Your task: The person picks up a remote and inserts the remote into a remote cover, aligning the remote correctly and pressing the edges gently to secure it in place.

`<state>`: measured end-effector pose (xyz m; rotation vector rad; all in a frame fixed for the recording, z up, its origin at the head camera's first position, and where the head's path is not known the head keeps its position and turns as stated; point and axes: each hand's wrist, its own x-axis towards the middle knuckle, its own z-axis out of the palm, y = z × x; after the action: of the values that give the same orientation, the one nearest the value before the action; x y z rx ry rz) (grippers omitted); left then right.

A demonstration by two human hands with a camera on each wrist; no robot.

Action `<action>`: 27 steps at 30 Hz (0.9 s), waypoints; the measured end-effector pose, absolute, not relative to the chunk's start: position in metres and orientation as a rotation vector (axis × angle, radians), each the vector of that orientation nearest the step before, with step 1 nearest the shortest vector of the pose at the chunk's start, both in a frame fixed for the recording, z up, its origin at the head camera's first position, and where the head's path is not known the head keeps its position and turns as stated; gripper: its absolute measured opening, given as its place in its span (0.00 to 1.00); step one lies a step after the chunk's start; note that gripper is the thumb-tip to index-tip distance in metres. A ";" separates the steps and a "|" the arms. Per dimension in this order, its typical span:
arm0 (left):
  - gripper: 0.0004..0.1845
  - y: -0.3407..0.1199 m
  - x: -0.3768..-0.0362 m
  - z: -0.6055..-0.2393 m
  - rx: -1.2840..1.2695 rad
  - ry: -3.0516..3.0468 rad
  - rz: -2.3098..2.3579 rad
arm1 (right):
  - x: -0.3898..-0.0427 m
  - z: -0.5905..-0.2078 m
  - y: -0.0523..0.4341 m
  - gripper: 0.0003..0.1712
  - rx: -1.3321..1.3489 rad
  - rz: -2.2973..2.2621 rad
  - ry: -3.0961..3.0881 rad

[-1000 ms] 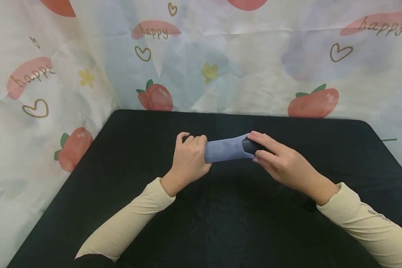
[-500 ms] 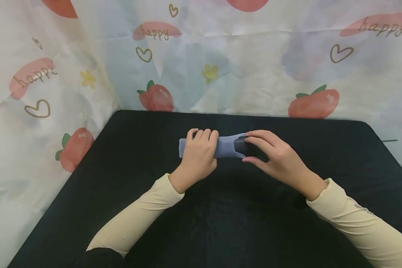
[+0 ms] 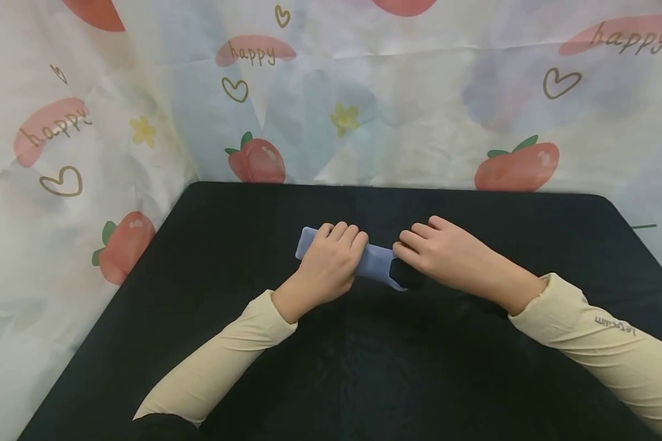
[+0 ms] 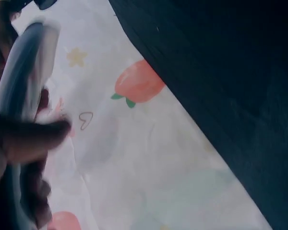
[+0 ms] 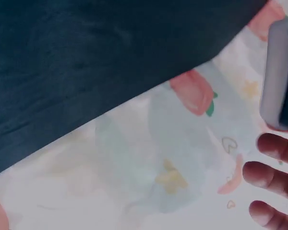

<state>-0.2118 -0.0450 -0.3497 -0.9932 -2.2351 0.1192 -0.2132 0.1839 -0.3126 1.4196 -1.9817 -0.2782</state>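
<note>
A long blue-grey tool (image 3: 376, 262) with a black end (image 3: 407, 274) is held above the black table, its kind unclear. My left hand (image 3: 331, 263) grips its middle, fingers wrapped over the top, and the blue end shows beyond the knuckles. The tool slants down to the right. Close against the black end is my right hand (image 3: 441, 252), its fingers curled. In the right wrist view, several fingertips (image 5: 259, 173) sit below the tool's pale body (image 5: 277, 72), apart from it; thumb and index contact is hidden. The left wrist view shows the tool (image 4: 21, 72) blurred, with a thumb (image 4: 33, 139) across it.
A black cloth (image 3: 353, 367) covers the table. Fabric printed with strawberries, flowers and hearts hangs as a backdrop (image 3: 408, 122) behind the table and along its left side.
The left hand first slid right along the tool. Since then the tool's black end has tilted downward, and the right hand has turned from pinching that end to curled fingers above it.
</note>
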 end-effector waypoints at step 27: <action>0.33 -0.068 -0.219 -0.351 -0.835 -2.341 -0.088 | -0.208 -0.343 0.195 0.18 1.243 0.231 -1.764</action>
<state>-0.2191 -0.0676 -0.3507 -0.8349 -2.3413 -0.0881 -0.2083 0.1950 -0.3433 1.2431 -1.7645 0.2310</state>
